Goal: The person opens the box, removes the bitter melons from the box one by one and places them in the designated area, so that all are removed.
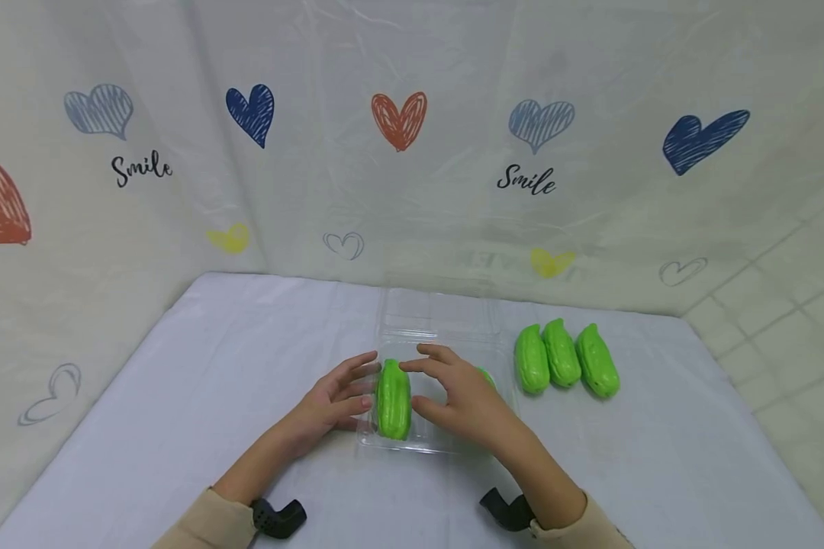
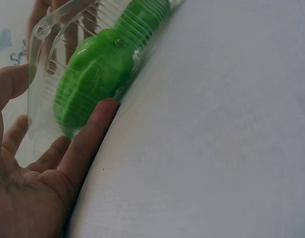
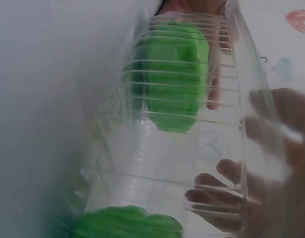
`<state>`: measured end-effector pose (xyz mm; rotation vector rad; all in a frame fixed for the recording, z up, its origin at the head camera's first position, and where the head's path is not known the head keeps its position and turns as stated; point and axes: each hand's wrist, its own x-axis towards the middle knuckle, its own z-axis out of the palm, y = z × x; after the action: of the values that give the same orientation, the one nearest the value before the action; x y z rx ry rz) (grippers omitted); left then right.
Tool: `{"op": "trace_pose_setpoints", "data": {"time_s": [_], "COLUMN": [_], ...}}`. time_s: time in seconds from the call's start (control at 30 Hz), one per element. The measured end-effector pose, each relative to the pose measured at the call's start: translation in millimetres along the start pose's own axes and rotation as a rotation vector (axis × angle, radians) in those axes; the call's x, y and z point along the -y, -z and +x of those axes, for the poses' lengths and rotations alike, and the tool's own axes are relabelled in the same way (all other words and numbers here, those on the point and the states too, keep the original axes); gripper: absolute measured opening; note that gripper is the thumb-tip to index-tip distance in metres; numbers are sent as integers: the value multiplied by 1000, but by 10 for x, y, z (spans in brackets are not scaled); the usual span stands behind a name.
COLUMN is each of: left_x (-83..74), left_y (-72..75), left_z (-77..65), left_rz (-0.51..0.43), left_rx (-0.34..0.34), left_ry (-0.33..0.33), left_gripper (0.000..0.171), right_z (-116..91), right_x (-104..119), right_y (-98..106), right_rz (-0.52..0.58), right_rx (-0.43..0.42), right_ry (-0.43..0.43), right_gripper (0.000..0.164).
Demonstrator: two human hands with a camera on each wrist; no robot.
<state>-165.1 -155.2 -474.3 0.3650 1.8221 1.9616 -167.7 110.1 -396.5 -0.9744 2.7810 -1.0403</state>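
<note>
A clear plastic clamshell box (image 1: 422, 448) sits in the middle of the table with its lid (image 1: 439, 309) raised at the back. Along its left side lies a long, shiny, bright green vegetable-shaped piece (image 1: 394, 400) with a short stub. Another green piece (image 1: 486, 377) is in the box on the right, mostly hidden behind my right hand. My left hand (image 1: 329, 400) is at the box's left wall, fingers extended, fingertips against the plastic (image 2: 36, 104) in the left wrist view. Over the box hovers my right hand (image 1: 463, 396), fingers spread and holding nothing, beside the left piece.
Three similar green pieces (image 1: 564, 354) lie side by side on the white cloth right of the box. Behind the table (image 1: 247, 343) hangs a pale curtain (image 1: 453, 206) printed with hearts. Both wrists wear black devices (image 1: 279, 518).
</note>
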Motion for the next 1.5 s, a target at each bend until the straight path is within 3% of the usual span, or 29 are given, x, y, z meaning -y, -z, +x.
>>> {"op": "trace_pose_setpoints", "data": {"time_s": [0.33, 0.63, 0.87, 1.13, 1.33, 1.5], "left_x": [-1, -10, -15, -13, -20, -26], "left_y": [-1, -10, -16, 5, 1, -5], "left_z": [12, -4, 4, 8, 16, 7], "left_rz": [0, -11, -16, -12, -23, -21], "left_rx": [0, 5, 1, 13, 11, 7], "left_ry": [3, 9, 3, -14, -14, -7], "left_gripper": [71, 69, 69, 71, 71, 71], "right_z": [20, 19, 25, 24, 17, 19], "right_x": [-24, -25, -37, -9, -23, -51], "right_y": [-187, -266, -256, -214, -169, -179], "right_rz": [11, -30, -54, -109, -85, -75], "right_rx": [69, 162, 119, 130, 144, 113], "right_ry": [-43, -10, -64, -63, -68, -83], "right_gripper": [42, 37, 36, 56, 40, 38]}}
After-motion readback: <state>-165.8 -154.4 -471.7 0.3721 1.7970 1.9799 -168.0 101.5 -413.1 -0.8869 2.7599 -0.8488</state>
